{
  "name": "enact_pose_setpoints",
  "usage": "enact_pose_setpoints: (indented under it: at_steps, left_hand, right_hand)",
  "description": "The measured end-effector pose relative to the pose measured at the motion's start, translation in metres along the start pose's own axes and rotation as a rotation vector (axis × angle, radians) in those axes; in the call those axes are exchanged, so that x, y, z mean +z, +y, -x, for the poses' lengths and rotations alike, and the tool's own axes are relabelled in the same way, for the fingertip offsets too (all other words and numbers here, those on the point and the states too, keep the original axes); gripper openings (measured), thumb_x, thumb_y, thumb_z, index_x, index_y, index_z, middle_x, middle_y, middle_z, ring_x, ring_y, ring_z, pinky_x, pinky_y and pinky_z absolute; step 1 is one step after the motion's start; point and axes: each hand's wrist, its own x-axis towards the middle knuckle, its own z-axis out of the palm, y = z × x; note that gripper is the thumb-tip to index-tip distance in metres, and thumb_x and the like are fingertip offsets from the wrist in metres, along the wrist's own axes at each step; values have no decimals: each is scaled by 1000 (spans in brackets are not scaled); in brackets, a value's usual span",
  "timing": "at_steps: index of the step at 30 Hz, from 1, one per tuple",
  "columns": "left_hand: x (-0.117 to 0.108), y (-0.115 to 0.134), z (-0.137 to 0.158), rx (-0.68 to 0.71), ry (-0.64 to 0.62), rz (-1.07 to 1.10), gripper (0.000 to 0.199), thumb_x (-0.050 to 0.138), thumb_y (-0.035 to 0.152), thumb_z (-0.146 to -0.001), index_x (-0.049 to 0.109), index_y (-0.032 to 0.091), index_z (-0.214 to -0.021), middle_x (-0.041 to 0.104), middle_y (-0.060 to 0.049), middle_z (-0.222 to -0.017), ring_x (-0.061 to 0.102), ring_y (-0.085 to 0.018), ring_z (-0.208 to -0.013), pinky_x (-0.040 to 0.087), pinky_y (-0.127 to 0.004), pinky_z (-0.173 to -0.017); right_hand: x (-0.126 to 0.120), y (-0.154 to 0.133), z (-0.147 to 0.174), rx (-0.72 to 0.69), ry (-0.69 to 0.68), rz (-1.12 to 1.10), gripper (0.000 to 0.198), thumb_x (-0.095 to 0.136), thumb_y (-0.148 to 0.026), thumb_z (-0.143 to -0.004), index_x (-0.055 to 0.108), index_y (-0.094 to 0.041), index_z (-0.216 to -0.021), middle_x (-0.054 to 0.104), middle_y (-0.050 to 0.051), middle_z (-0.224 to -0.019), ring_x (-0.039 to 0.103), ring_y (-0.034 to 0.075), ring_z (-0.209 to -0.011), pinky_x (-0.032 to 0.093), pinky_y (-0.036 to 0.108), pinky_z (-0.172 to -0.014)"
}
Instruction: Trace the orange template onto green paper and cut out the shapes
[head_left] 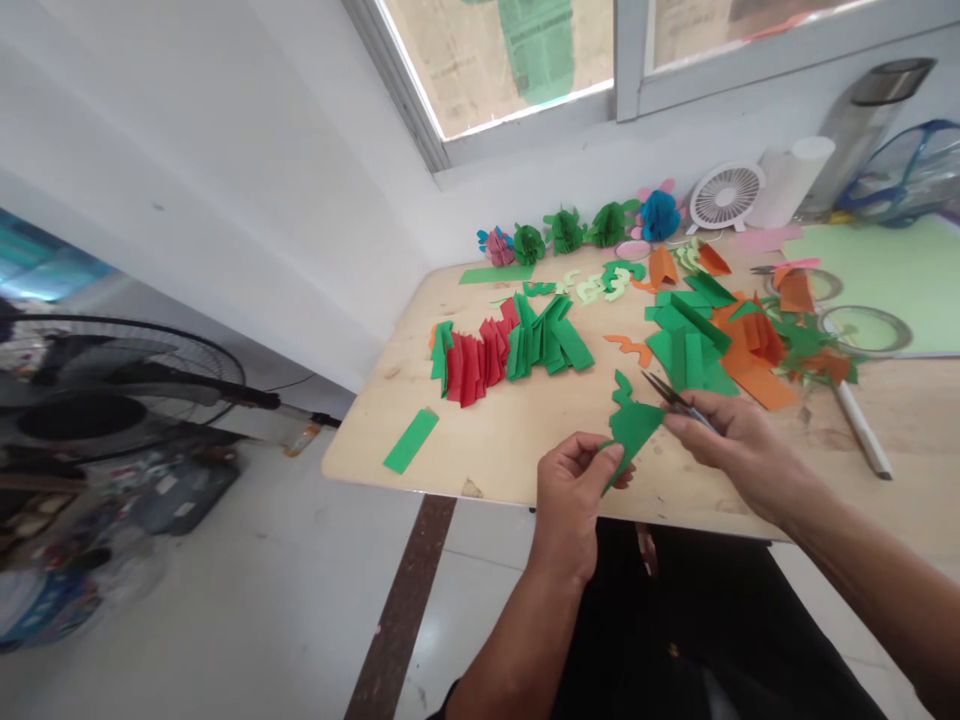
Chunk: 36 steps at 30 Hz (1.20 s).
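Note:
Near the table's front edge, my left hand point(574, 490) pinches the lower corner of a green paper piece point(634, 428) between thumb and fingers. The paper's left side is cut in a wavy outline, and a narrow curved strip sticks up at its top. My right hand point(724, 435) grips a pair of scissors point(675, 396), blades pointing up and left above the paper. Its fingertips are at the paper's right corner; whether they also hold it I cannot tell. An orange wavy cutout point(630, 348) lies just beyond the blades.
Folded red papers point(469, 365) and green papers point(544, 335) stand in a row on the wooden table point(495, 450). Green and orange scraps point(690, 335) pile up at right, near tape rolls point(866, 330) and a white-handled cutter point(862, 430). Paper figures point(568, 230) and a small fan point(726, 197) line the wall.

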Motion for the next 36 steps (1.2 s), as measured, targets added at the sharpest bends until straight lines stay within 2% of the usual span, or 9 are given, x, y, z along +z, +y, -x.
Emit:
enact_pose_setpoints:
  at_steps: [2,4,8,12,20,36]
  left_hand:
    - [3,-2,2,8,64,81,15,73,26,-68,62,15,-67,64,0,-59,59,-12,-57,48,-26,-65]
    - [6,-4,3,6,115,170,17,73,27,-68,60,16,-69,65,0,-63,63,-14,-63,50,-29,-71]
    - [14,-8,4,2,134,218,19,74,28,-68,59,17,-70,68,-2,-71,67,-16,-72,50,-31,-79]
    - [18,-11,6,24,142,204,18,74,28,-68,59,17,-69,67,-1,-70,64,-14,-68,51,-29,-75]
    - [20,-11,8,75,132,181,16,71,26,-72,59,16,-70,66,-1,-68,63,-13,-65,52,-28,-71]
    - [21,-12,7,102,116,170,13,69,23,-74,59,15,-72,65,-1,-70,60,-12,-68,48,-26,-69]
  right_hand:
    - [6,8,8,-2,61,-172,38,52,-55,-87,63,-19,-84,34,-5,-54,28,11,-49,22,26,-44]
    - [15,17,19,43,142,-267,42,49,-57,-89,62,-18,-82,34,-5,-53,29,12,-49,24,26,-44]
    - [34,33,40,184,71,-299,40,51,-56,-88,61,-18,-82,34,-6,-52,30,11,-46,27,25,-42]
    - [45,34,47,202,18,-293,43,49,-60,-88,60,-19,-78,35,-6,-51,34,11,-42,32,23,-39]
    - [48,27,43,178,39,-257,44,46,-60,-88,53,-21,-69,34,-6,-48,32,10,-39,30,23,-36]
    - [49,30,43,164,67,-249,41,48,-58,-89,57,-20,-77,34,-8,-49,32,9,-39,31,22,-37]
